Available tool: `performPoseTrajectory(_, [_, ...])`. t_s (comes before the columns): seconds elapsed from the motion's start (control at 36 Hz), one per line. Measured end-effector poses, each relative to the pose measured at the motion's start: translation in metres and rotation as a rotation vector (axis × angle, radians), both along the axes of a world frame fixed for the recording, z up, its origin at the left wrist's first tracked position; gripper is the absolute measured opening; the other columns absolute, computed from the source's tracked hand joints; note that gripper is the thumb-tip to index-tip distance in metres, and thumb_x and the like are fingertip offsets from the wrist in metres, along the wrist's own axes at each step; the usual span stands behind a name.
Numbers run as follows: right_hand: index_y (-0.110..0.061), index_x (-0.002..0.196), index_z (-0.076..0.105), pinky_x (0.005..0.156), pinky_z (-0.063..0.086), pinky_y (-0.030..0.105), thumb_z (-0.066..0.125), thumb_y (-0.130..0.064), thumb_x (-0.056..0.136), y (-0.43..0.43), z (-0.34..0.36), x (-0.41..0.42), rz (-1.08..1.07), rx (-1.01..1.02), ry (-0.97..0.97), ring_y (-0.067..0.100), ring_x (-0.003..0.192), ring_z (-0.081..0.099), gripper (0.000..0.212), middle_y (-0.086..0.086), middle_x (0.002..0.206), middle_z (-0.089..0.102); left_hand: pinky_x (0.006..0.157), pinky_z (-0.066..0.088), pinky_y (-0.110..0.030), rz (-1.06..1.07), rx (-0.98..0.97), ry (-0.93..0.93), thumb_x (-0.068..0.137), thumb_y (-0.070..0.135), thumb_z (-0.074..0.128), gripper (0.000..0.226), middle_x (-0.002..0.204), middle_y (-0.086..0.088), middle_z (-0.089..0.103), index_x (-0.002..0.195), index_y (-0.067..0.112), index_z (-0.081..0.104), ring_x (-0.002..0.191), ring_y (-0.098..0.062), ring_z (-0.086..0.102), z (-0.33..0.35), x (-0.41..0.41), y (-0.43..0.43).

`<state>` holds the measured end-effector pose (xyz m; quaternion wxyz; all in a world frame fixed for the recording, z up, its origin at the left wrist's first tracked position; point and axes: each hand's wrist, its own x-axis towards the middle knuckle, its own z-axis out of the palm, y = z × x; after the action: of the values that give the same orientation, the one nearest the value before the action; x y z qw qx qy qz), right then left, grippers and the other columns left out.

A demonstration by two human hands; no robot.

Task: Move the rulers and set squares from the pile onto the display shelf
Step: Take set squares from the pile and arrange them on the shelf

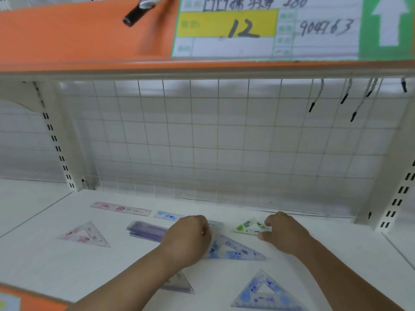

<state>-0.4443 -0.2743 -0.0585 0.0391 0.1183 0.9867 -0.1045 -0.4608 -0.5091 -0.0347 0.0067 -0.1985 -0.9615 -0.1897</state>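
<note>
White display shelf (67, 254), wire grid (202, 142) behind | pink ruler (121, 208) lies flat at back left | left hand (186, 239) curled over blue set square (235, 249), I can't tell its grip | right hand (285, 234) pinches green set square (247, 226) corner

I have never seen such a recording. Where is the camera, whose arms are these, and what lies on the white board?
No machine is here. A person wears one camera on the head, so you see what they see, looking forward and down. The white shelf bears a pink ruler, a pink set square and a purple stack of rulers. The right hand seems to pinch a corner of the green set square. The left hand lies curled over a corner of the blue set square; whether it holds anything is hidden.
</note>
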Motion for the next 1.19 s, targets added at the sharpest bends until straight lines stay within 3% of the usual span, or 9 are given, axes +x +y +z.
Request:
performPoseTrajectory(0.36, [-0.016,0.126,0.053,0.095,0.042,0.031,0.049,-0.044,0.094,-0.004,0.002,0.004,-0.012,0.015,0.014,0.019,0.117,0.047,0.042,0.005,0.128,0.047,0.071,0.045,-0.025,-0.005,0.004,-0.027,0.098,0.026,0.038,0.025,0.095,0.001,0.065,0.099,0.015,0.061,0.081,-0.013,0.056,0.001,0.004,-0.003])
performPoseTrajectory(0.56, [-0.018,0.124,0.053,0.093,0.044,0.031,0.051,-0.045,0.093,-0.012,0.010,0.012,-0.001,0.025,0.085,0.019,0.116,0.048,0.041,0.004,0.123,0.048,0.070,0.044,-0.025,-0.001,0.007,-0.035,0.097,0.025,0.038,0.024,0.089,0.002,0.062,0.095,0.016,0.060,0.079,-0.013,0.055,0.002,0.007,-0.003])
performPoseTrajectory(0.67, [-0.015,0.105,0.060,0.086,0.046,0.030,0.052,-0.040,0.093,-0.022,0.020,0.017,0.044,0.036,0.099,0.018,0.102,0.053,0.029,0.001,0.109,0.053,0.073,0.049,-0.029,0.003,0.007,-0.052,0.096,0.025,0.037,0.024,0.090,0.001,0.064,0.093,0.015,0.059,0.082,-0.016,0.059,0.001,0.010,-0.003])
performPoseTrajectory(0.78, [-0.017,0.073,0.050,0.059,0.039,0.026,0.052,-0.035,0.092,-0.037,0.027,0.020,0.072,0.068,0.139,0.016,0.075,0.052,0.026,-0.002,0.080,0.050,0.072,0.047,-0.028,0.004,-0.002,-0.053,0.097,0.026,0.037,0.024,0.094,0.001,0.064,0.096,0.016,0.059,0.081,-0.015,0.056,0.002,0.014,-0.007])
performPoseTrajectory(0.89, [-0.015,0.087,0.057,0.072,0.045,0.030,0.052,-0.037,0.093,-0.057,0.034,0.024,0.130,0.062,0.156,0.018,0.086,0.058,0.023,0.000,0.093,0.060,0.070,0.043,-0.026,0.028,0.020,-0.057,0.097,0.026,0.038,0.020,0.088,0.003,0.058,0.087,0.019,0.054,0.078,-0.013,0.052,0.003,0.015,-0.015])
performPoseTrajectory(1.03, [-0.014,0.091,0.058,0.080,0.047,0.032,0.052,-0.040,0.092,-0.085,0.044,0.027,0.201,0.033,0.162,0.019,0.090,0.057,0.027,0.001,0.097,0.060,0.076,0.050,-0.031,0.093,0.069,-0.094,0.096,0.027,0.043,0.021,0.082,0.004,0.057,0.077,0.022,0.050,0.078,-0.016,0.056,0.005,0.018,-0.036])
performPoseTrajectory(1.11, [-0.016,0.097,0.058,0.083,0.047,0.033,0.050,-0.041,0.093,-0.106,0.048,0.028,0.243,0.041,0.157,0.019,0.094,0.056,0.027,0.000,0.101,0.058,0.075,0.046,-0.027,0.114,0.045,-0.061,0.095,0.022,0.040,0.024,0.083,0.001,0.057,0.071,0.022,0.046,0.082,-0.017,0.057,0.008,0.022,-0.052])
performPoseTrajectory(1.19, [-0.018,0.098,0.057,0.082,0.047,0.034,0.050,-0.041,0.092,-0.131,0.050,0.026,0.277,0.041,0.167,0.019,0.094,0.055,0.025,-0.001,0.101,0.058,0.077,0.047,-0.025,0.148,0.026,-0.044,0.096,0.021,0.038,0.023,0.098,-0.005,0.066,0.084,0.015,0.056,0.093,-0.022,0.062,0.012,0.026,-0.074])
